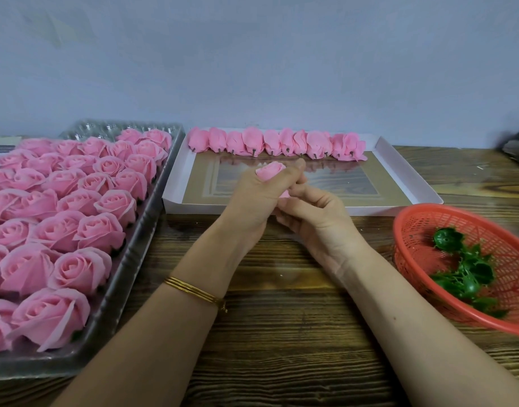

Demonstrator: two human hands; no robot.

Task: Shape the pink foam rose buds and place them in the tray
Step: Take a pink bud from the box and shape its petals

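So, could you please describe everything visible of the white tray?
The white tray is shallow and rectangular, cardboard by its look, with low walls and a glossy brownish floor. It lies flat on the wooden table, right of the plastic tray of roses; the red basket sits by its near right corner. One row of pink buds lines its far wall.

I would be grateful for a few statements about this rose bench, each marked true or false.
1. The left hand holds a pink bud. True.
2. The white tray is full. False: one row of buds lies along its far edge.
3. The red basket holds green calyx pieces. True.
4. The bangles are on the right wrist. False: the left.
5. The right hand reaches into the basket. False: it is at the bud's base.
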